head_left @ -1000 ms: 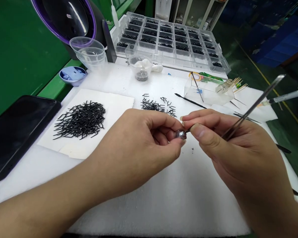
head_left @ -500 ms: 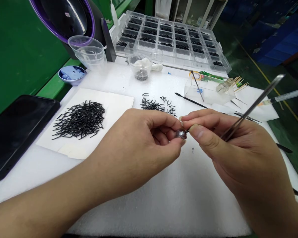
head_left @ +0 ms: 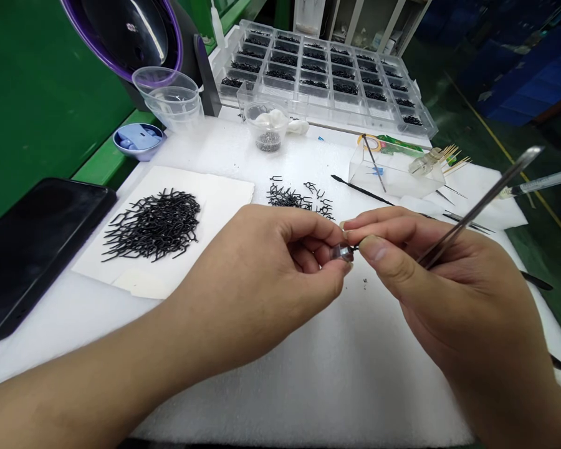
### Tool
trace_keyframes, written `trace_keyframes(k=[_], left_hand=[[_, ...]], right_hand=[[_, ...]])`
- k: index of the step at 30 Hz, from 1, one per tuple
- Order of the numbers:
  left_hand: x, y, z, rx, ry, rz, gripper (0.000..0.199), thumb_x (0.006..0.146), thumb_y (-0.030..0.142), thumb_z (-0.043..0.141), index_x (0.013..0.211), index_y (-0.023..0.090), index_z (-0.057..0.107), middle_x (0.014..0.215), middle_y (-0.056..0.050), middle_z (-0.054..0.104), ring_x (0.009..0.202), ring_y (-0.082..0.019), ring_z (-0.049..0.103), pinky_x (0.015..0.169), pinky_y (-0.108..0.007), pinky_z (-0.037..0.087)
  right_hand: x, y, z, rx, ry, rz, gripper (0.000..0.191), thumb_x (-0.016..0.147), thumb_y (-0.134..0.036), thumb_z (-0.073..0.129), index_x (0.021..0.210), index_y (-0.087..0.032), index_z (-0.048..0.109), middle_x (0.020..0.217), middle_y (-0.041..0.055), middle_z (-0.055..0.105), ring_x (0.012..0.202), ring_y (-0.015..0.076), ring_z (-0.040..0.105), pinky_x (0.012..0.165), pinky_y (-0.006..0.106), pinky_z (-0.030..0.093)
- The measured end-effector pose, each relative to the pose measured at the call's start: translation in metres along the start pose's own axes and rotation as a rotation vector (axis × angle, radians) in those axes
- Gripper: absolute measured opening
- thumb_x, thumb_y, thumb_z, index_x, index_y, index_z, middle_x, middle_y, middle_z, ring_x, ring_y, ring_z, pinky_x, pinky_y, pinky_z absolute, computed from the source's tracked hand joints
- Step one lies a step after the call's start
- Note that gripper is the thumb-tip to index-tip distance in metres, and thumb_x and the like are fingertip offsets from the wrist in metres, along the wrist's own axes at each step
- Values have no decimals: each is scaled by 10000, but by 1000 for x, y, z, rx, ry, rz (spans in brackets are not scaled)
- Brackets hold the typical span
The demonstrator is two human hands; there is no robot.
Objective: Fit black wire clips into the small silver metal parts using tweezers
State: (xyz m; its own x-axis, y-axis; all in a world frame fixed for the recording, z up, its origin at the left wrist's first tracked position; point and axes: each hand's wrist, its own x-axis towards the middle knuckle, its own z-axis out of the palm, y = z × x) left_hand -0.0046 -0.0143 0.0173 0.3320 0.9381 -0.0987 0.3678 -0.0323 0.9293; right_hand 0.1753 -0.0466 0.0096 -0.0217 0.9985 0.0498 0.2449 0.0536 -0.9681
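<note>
Between the fingertips of my left hand (head_left: 280, 262) is a small, shiny, greyish cylindrical piece (head_left: 342, 252). My right hand (head_left: 430, 274) pinches a tiny black part (head_left: 355, 248) between thumb and forefinger, right against the end of that piece; most of it is covered by the fingertips. A pair of metal tweezers (head_left: 489, 199) also rests in my right hand, tips pointing up and to the right. Past my hands lie scattered small black forked pieces (head_left: 290, 198). Left of them, a dense heap of bent black pieces (head_left: 156, 224) lies on a white paper sheet (head_left: 224, 193).
A compartment tray (head_left: 331, 100) with black pieces stands at the back. Nearby are clear cups (head_left: 171, 100), a cup with white balls (head_left: 267, 128), a clear box (head_left: 397, 171), a syringe (head_left: 546, 181) and a purple-rimmed device (head_left: 131, 37). A black phone or tablet (head_left: 42, 249) lies left.
The view has shifted very slightly, so everything sits a little further right. Both hands keep the same grip, with the small piece and black part still together.
</note>
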Motion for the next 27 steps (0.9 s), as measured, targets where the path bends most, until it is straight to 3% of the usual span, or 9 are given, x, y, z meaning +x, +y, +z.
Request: trace_keyframes(k=[9,16,27], left_hand=[[1,-1,2,-6,59,8,33,749,272,754,732,255,776,576,69,698,502,-112,606,448,-190,482],[-2,-4,1,25,85,18,45,751,266,755,728,236,778,582,57,707,517,-123,620,455,-207,478],[-1,-6,-2,-52,11,-46,84,742,221,702,723,233,783,584,53,695,524,-109,615,428,-161,425]], right_hand=[[2,9,9,63,56,-50,82,921,-281,728,890,-325,790,1108,12,745,1085,241,692,973,432,581],[5,16,15,247,-4,12,111,917,-244,721,853,-310,783,1126,9,719,1012,206,679,982,432,547],[5,18,17,286,-10,0,133,916,-231,730,850,-320,802,1075,8,693,963,177,654,955,387,522]])
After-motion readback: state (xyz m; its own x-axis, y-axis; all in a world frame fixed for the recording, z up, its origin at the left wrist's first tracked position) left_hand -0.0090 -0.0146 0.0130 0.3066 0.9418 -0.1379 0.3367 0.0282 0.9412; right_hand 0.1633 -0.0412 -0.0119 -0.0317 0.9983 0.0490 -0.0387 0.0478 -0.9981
